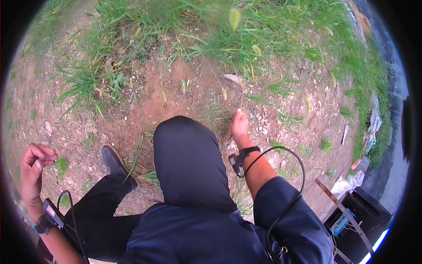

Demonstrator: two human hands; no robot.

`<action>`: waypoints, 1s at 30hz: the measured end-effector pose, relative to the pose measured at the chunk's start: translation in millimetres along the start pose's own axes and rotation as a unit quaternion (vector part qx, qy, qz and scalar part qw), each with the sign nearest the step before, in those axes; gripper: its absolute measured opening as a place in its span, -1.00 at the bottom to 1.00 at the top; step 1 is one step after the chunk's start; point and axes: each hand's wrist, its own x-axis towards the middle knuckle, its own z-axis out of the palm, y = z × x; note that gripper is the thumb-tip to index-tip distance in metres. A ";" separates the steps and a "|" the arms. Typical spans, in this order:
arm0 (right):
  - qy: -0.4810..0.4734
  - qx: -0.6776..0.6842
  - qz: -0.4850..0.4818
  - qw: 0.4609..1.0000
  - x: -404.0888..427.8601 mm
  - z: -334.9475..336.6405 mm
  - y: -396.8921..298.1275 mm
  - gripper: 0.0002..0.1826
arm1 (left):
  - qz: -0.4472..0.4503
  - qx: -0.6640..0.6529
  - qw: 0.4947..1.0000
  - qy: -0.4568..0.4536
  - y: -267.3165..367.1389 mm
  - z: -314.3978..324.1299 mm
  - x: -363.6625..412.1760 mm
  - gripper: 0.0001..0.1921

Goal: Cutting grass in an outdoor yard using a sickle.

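My right hand [240, 124] is closed round the thin handle of a sickle [232, 78], in front of my bent knee. The curved, greyish blade points left, low over reddish soil and beside green grass [263, 49] with seed heads. Motion blurs the tool a little. Off to the far left, my left hand [35, 168] is raised with loosely curled fingers and nothing visible in them. A small grass tuft [61, 166] shows on the ground beside it. Both wrists bear strapped devices with black cables.
Taller grass clumps [80, 81] grow on the stony soil. My dark shoe [113, 160] rests on the left. At the lower right stand a black container [371, 211] and a rusty metal bar [343, 208], near white plastic sheeting [347, 183]. Beyond the grass edge lies a grey paved strip [397, 132].
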 end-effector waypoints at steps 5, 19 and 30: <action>0.011 -0.154 -0.027 0.988 -66.4 1.3 65.8 -0.50 | 0.004 0.000 1.000 0.005 3.0 0.9 -1.4 -0.53; -0.221 -0.088 -0.029 0.971 -138.1 -14.6 92.5 -0.47 | 0.011 -0.008 1.000 -0.004 6.4 1.4 0.4 -0.53; -0.091 0.038 -0.006 0.995 12.8 27.4 -51.6 -0.51 | 0.016 -0.028 0.999 -0.011 6.4 5.2 1.1 -0.57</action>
